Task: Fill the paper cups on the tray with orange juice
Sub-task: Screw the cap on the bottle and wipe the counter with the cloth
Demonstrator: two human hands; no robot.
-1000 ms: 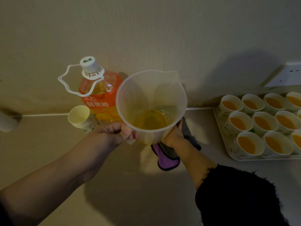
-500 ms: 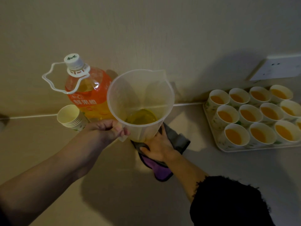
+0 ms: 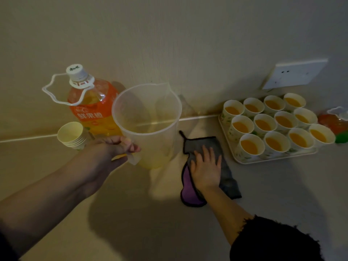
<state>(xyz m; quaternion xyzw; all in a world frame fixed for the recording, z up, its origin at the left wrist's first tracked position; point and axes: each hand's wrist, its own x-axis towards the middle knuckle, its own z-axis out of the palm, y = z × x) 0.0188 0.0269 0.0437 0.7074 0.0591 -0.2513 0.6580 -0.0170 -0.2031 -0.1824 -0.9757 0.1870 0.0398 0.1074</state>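
My left hand (image 3: 114, 149) grips the handle of a clear plastic jug (image 3: 148, 121) that holds a little orange juice at its bottom. My right hand (image 3: 206, 167) presses flat, fingers spread, on a grey and purple cloth (image 3: 228, 178) lying on the counter right of the jug. A white tray (image 3: 244, 161) at the right carries several paper cups (image 3: 249, 146), each with orange juice in it. Behind the jug stands a capped orange juice bottle (image 3: 90, 108) with a white carry loop.
A stack of empty paper cups (image 3: 70, 134) lies tipped left of the bottle. A wall socket (image 3: 293, 73) sits above the tray. An orange bag or bottle (image 3: 333, 121) lies past the tray's right end. The wall runs close behind everything.
My right hand has slid the cloth out from under the jug to the right and now lies flat on it. The jug has stayed in my left hand, lower over the counter.
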